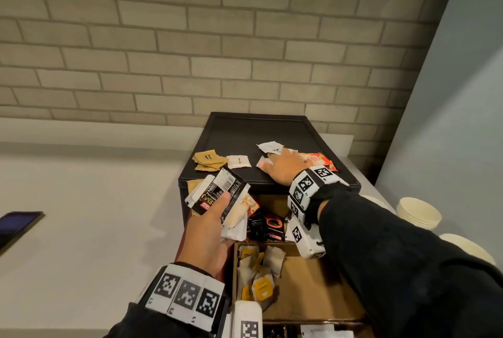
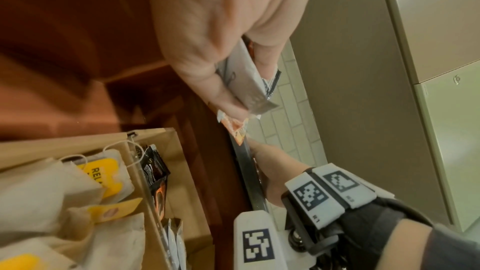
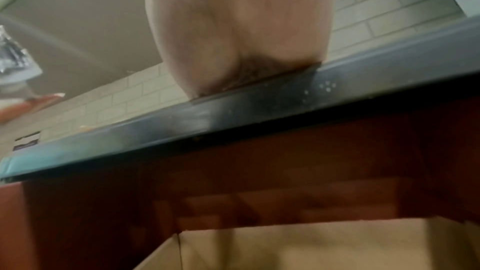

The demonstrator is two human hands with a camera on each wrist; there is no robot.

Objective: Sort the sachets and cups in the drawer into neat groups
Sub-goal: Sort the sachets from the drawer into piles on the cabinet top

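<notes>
A: How far along is the sorting, would you judge?

B: Partway, I'd say; on the black top of the drawer unit small groups already lie: tan sachets near its left edge, one white sachet just beside them, more white sachets and red-orange sachets toward its right edge.

A: And the hands?

B: The left hand has its grip clamped on a mixed bundle of sachets, held above the open drawer; the right hand lies on the white sachets with fingers fairly straight, pressing rather than clasping, as far as the head view shows.

A: What is left?

B: Plenty; tea bags lie jumbled in the drawer's near compartment, black sachets in the one behind; the bundle needs splitting too; paper cups stand on the desk off the unit's right side, outside the drawer.

A: Anything unclear?

B: The right arm covers much of the drawer; the right wrist view shows only palm and the unit's front edge, blurred; the bundle's lower sachets are hidden.
</notes>
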